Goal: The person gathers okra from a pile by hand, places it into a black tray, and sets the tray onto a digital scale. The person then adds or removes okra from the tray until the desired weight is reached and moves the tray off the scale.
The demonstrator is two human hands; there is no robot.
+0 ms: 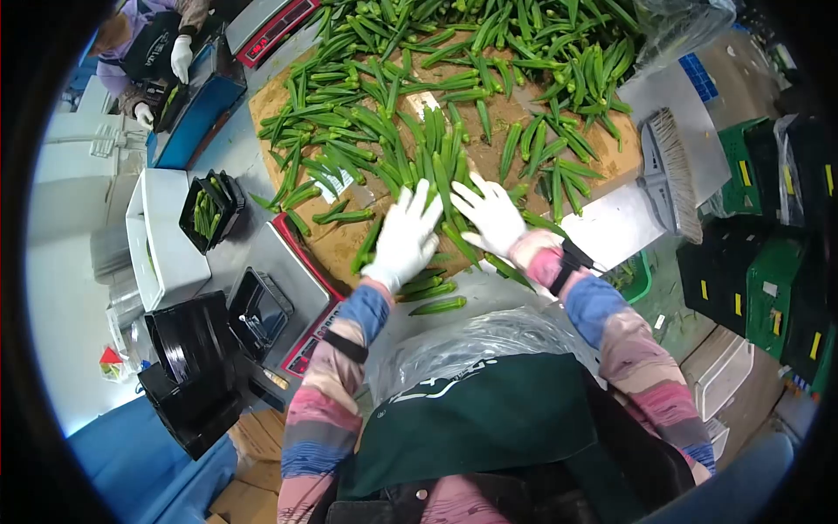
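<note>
A large heap of green okra point(349, 122) is spread over a flattened cardboard sheet point(384, 188) on the metal table. My left hand point(403, 240), in a white glove, lies over pods near the front edge with its fingers stretched. Beside it, my right hand point(491, 214), also gloved in white, rests with fingers spread on pods. Between the two hands runs a bunch of okra point(441, 162) pointing away from me. A few loose pods point(436, 306) lie at the table's near edge, below my left hand.
To the left, an empty black tray point(259, 313) sits on a red-edged scale point(305, 336). Okra-filled black trays point(209, 214) stand near a white bin point(166, 236). A co-worker point(157, 52) works at far left. On the right are a brush point(670, 175) and green crates point(772, 297).
</note>
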